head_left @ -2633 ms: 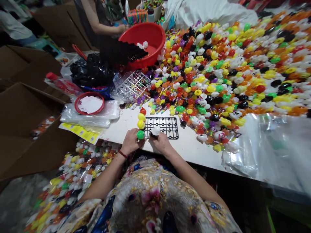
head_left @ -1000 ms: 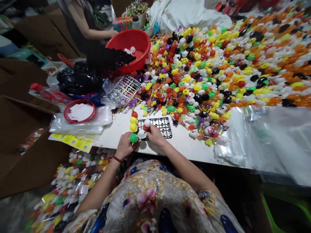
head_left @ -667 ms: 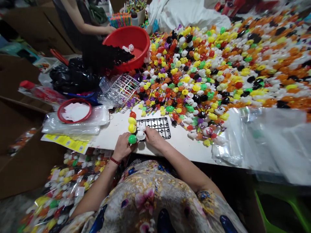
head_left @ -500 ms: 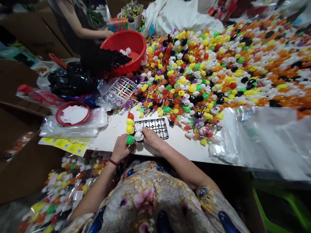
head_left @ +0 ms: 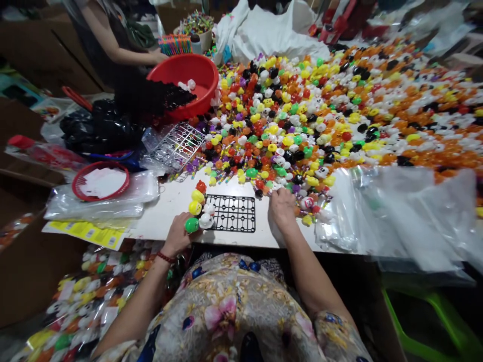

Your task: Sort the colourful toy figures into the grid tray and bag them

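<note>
A black plastic grid lies flat on the white table. At its left end sit small toy heads in two short rows: a red head, yellow ones, a green head and white heads. My left hand is curled at this end of the grid, beside the green head, its fingertips partly hidden. To the right of the grid, my right hand rests at the near edge of the pile of colourful toy heads. Its fingers are bent together and pointing down; whatever they pinch is hidden.
Left of the grid are a small red basket with white paper, clear bags and another plastic grid. Clear plastic bags lie on the right. Behind stands a large red basin, with another person's arm beside it.
My right hand has left the white heads and moved right to the edge of the pile. The grid now shows in full and lies straighter. My left hand stays by the green head.
</note>
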`<state>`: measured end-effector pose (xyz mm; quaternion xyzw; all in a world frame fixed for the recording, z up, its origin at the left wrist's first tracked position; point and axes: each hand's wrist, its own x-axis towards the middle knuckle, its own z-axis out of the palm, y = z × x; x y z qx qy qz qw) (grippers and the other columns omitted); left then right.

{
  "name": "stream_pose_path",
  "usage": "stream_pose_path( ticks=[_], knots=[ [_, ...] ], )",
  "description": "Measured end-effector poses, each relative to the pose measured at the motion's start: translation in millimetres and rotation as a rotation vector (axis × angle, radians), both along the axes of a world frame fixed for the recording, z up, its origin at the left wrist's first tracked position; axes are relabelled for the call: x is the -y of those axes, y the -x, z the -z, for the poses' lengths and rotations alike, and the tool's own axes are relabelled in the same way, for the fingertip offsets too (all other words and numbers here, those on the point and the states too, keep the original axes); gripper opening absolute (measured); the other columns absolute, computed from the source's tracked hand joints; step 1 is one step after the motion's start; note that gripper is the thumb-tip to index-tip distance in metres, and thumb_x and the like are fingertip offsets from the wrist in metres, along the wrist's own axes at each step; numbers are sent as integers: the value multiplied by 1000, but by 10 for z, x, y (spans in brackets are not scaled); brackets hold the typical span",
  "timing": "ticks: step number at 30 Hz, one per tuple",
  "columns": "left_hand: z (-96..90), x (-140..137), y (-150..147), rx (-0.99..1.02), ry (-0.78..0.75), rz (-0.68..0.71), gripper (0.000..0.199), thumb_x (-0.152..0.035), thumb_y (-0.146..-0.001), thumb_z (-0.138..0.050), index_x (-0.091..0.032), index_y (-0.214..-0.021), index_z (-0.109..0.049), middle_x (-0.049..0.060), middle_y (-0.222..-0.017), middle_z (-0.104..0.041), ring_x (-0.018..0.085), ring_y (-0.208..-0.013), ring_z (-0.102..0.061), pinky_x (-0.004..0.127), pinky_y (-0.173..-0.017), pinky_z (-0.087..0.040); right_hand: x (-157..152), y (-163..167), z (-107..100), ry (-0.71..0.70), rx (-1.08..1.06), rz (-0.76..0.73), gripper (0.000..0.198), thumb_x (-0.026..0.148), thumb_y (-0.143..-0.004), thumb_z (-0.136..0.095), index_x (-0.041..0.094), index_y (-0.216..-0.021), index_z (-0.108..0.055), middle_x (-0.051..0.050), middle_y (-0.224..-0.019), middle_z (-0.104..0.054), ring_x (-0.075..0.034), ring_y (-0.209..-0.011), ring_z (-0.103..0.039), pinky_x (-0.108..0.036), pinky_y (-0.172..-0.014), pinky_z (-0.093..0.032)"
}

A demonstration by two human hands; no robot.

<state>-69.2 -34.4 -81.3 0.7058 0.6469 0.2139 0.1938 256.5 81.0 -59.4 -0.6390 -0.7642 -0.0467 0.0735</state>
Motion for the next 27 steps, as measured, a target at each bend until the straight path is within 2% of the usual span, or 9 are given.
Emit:
stream_pose_path(
  ticks=[4,6,9,13,17,20,24,27],
  knots=[
    [30,-2,13,9,5,7,16,-37,-77,-60,-21,-76,-56,4,-82,-64,23,-81,-57,35,-73,-43,69,114,-28,-39,-142,29,18,11,-90,-45,15,-84,-62,-13,-85,-61,-25,-82,-51,-35,-71,-35],
    [43,-5,13,5,7,8,17,-38,-77,-60,-21,-77,-57,4,-83,-65,23,-82,-58,35,-74,-43,115,184,-48,-1,-281,-2,13,15,-89,-48,17,-85,-60,-11,-84,-63,-24,-79,-54,-33,-70,-37],
    [52,-7,12,-6,9,6,19,-40,-78,-60,-21,-79,-57,5,-85,-65,23,-83,-58,35,-74,-44,164,334,-64,122,-532,-62,7,20,-86,-52,19,-90,-59,-6,-83,-65,-21,-74,-57,-31,-68,-41],
    [43,-3,9,-38,11,8,17,-38,-78,-59,-21,-79,-56,5,-86,-66,23,-83,-59,35,-74,-44,160,653,-18,322,-875,-122,9,27,-80,-62,22,-87,-59,0,-78,-66,-17,-67,-59,-29,-66,-46],
    [16,0,-6,-39,11,3,15,-36,-77,-58,-21,-78,-55,4,-84,-65,23,-81,-58,35,-72,-43,115,1030,78,549,-1104,-188,6,21,-76,-64,21,-82,-62,1,-77,-66,-16,-68,-62,-28,-67,-51],
    [-7,-2,-16,-38,14,5,16,-37,-76,-58,-21,-79,-56,4,-84,-65,23,-81,-58,35,-72,-42,91,1249,111,596,-1077,-225,7,17,-75,-64,21,-81,-63,0,-80,-68,-17,-76,-64,-29,-74,-52],
    [-8,-2,-20,-30,13,12,19,-40,-78,-57,-22,-82,-58,5,-85,-66,24,-83,-58,35,-72,-42,99,1398,100,514,-922,-315,14,14,-75,-64,20,-88,-66,-3,-92,-70,-21,-88,-64,-32,-82,-49],
    [23,1,-14,-36,0,20,20,-41,-78,-57,-21,-84,-60,6,-87,-66,25,-84,-59,35,-71,-41,124,1426,81,506,-784,-377,15,13,-80,-59,18,-94,-64,-6,-94,-70,-22,-89,-62,-32,-82,-47]
  ],
)
